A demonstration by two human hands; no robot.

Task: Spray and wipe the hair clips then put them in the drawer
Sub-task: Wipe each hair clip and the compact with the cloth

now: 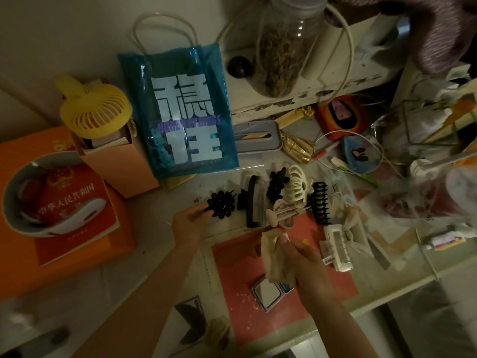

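Several hair clips lie in a row on the white desk (160, 239). My left hand (187, 224) pinches a black flower-shaped clip (221, 204) at the row's left end. Beside it lie a long black clip (253, 202), a second black beaded clip (276, 186), a cream claw clip (298, 183), a small cream clip (281, 214) and a black toothed claw clip (320, 202). My right hand (303, 262) grips a crumpled beige cloth (275, 257) just below the clips. No spray bottle or drawer can be made out.
A blue plastic bag (180, 109) stands behind the clips. To the left are an orange box (116, 164) with a yellow fan (95, 109) and a red booklet (74, 202). A small mirror (268, 293) lies on a red mat (232, 267). Clutter fills the right side.
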